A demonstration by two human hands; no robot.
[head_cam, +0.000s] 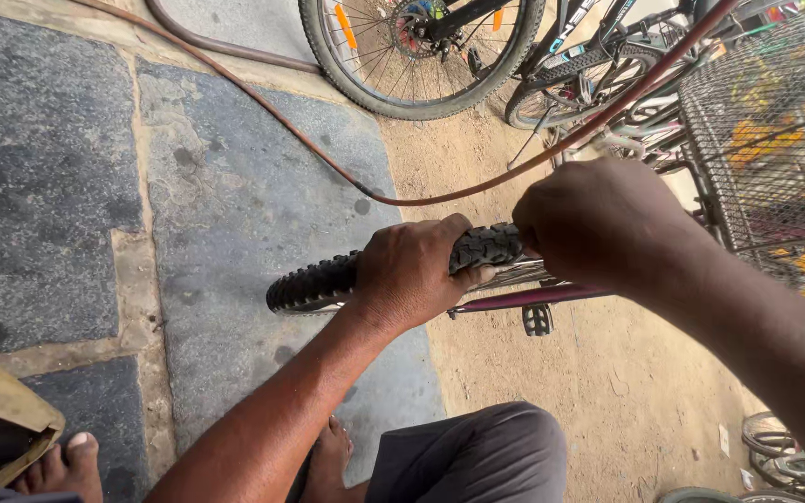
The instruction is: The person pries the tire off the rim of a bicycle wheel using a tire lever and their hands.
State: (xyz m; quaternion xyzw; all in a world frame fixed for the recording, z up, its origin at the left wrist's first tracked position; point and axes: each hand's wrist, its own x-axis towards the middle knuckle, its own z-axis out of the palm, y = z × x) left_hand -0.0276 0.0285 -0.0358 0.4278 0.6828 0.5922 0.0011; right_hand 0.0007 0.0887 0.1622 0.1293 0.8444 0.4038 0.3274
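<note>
While both hands clench a knobby black bicycle tyre [393, 265] at centre frame, the left hand [412, 275] wraps its tread and the right hand [598, 219] grips beside it; the rubber looks stiff, grippy and best held across the tread.

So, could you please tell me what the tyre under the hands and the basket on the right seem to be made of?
The tyre, gripped by the left hand and right hand, looks like matt black rubber, judging by its knobbly tread. The basket appears to be thin metal wire mesh; its see-through grid suggests so.
</note>
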